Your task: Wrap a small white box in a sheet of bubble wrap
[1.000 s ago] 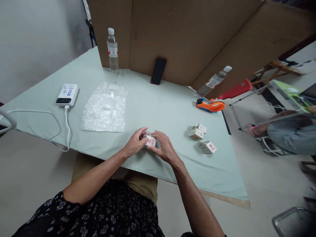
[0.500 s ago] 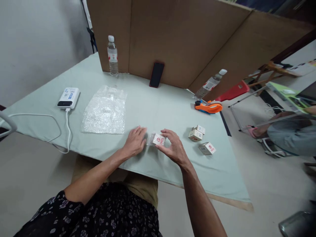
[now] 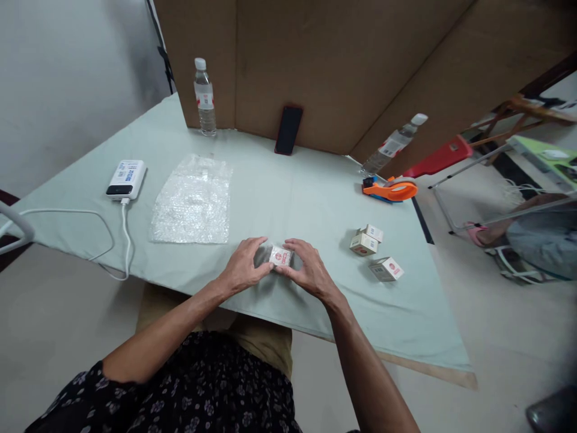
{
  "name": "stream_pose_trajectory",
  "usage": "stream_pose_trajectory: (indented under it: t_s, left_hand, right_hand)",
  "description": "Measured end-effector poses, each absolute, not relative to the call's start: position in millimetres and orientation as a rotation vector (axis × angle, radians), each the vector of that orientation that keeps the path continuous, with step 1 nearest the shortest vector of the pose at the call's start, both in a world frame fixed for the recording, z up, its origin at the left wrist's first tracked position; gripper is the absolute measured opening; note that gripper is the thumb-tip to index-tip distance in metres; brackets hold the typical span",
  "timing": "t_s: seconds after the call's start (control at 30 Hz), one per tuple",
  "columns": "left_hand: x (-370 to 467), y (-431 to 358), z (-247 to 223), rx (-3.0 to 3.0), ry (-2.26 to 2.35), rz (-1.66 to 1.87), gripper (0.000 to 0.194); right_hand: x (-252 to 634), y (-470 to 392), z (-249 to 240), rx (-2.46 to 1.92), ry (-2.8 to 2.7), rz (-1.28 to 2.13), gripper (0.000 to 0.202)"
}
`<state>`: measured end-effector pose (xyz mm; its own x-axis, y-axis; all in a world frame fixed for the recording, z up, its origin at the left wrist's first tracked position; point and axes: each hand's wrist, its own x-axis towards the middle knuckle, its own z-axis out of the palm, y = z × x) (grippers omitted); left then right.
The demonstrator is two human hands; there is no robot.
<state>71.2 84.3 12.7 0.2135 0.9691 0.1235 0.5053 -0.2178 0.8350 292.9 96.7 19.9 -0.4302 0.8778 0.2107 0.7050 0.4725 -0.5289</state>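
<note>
Between my hands sits a small white box (image 3: 280,256) with red print on top, low at the table's near side. Clear wrap shines around it. My left hand (image 3: 242,266) curves along its left side, thumb at its near edge. On the opposite side my right hand (image 3: 311,270) grips it between thumb and fingers. Left of my hands a sheet of bubble wrap (image 3: 192,201) lies flat. Several similar small boxes (image 3: 364,244) stand off to the right, one box (image 3: 386,269) apart from the others.
An orange tape dispenser (image 3: 391,190) lies at the right edge near a leaning water bottle (image 3: 392,145). Another bottle (image 3: 205,99) and a phone (image 3: 288,130) stand by the cardboard screen (image 3: 306,66). A cabled power bank (image 3: 127,179) lies left. Beyond the table sits another person (image 3: 541,234).
My left hand has come in against the box, its thumb now at the near edge. The box and my right hand have shifted slightly left.
</note>
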Motion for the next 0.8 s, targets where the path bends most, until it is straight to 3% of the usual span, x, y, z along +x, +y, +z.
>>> stream_pose_trajectory:
  t_s: [0.17,0.33,0.5,0.8]
  left_hand:
    - [88.1,99.5,13.0,1.792,1.314,0.736,0.073]
    - [92.0,100.1,12.1,1.817,1.3,0.736,0.069]
    - [94.8,91.4,9.7,1.865,1.27,0.796,0.065]
    - [91.5,94.0,6.1,1.889,0.998,0.96,0.088]
  right_hand:
    - [302.3,102.4,31.7,-1.304,-2.178,0.565,0.035]
    - [291.8,117.0,35.2,-1.311,-2.171,0.652,0.016]
    - [280.2,121.0,32.1,-1.328,-2.08,0.721,0.018]
    - [273.3,121.4,54.8,-1.283,-1.933,0.768,0.021]
